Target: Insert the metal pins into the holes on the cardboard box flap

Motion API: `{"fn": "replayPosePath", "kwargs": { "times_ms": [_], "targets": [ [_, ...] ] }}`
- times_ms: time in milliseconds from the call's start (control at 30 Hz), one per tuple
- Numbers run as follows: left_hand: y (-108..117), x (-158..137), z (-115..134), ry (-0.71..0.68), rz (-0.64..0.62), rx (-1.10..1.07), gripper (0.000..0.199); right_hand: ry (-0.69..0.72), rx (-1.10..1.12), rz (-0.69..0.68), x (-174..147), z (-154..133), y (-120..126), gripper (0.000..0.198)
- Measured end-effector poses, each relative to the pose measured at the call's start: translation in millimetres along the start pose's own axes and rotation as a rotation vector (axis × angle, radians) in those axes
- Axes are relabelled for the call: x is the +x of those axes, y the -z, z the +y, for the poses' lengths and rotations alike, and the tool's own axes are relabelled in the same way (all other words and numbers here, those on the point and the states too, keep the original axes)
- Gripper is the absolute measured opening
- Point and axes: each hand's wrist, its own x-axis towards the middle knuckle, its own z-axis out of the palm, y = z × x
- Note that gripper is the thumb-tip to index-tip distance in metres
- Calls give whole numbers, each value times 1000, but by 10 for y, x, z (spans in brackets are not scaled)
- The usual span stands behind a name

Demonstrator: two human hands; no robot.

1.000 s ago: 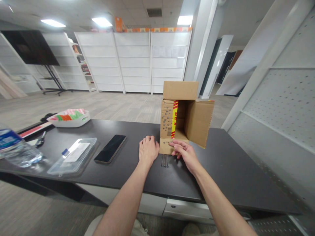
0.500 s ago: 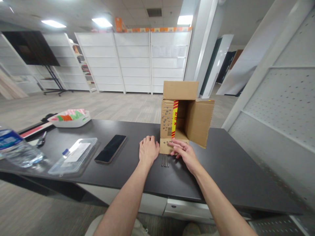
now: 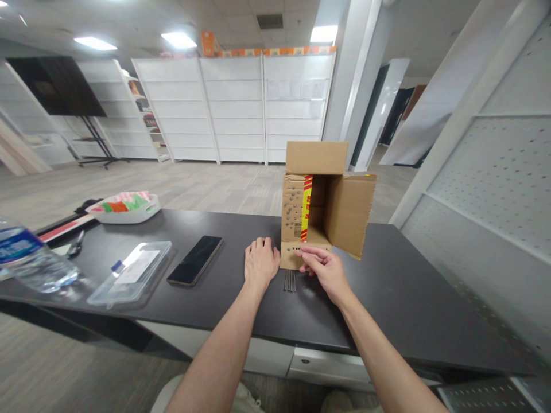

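Note:
A cardboard box (image 3: 290,229) stands on the dark table with its flaps spread and its opening facing me. Several grey nail or screw heads dot its left front flap, beside a yellow and red tape strip (image 3: 306,207). Small dark holes run along the lower flap (image 3: 287,259). My left hand (image 3: 262,261) rests palm down on the table, close against the box's left side, fingers stretched out. In front of the lower flap, my right hand (image 3: 326,271) has thumb and forefinger pinched together; what they hold is too small to make out. Several long nails or screws (image 3: 290,281) lie below the flap.
Left of my hands lie a black phone (image 3: 196,261) and a clear plastic case (image 3: 133,272). A water bottle (image 3: 32,258) lies at the far left, with a white tray (image 3: 124,213) of colourful items behind it. A perforated white panel (image 3: 512,166) rises on the right.
My right hand's fingers have drawn closer together into a pinch at the lower flap. My left hand stays in place. The whole view has shifted very slightly.

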Motion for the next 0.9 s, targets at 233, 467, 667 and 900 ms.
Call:
{"fn": "replayPosePath", "kwargs": {
  "times_ms": [233,467,667,900],
  "targets": [
    [-21,13,-9,-5,3,-5,25,87,-142,34,-148,-34,-19,43],
    [-18,6,-16,-13,14,-1,24,205,-520,7,-508,56,47,22],
    [8,2,-9,-8,-8,-11,25,346,-727,-97,-646,59,49,19],
    [23,-4,-5,-8,-8,-13,25,416,-861,-165,-673,30,28,19]
  ]
}}
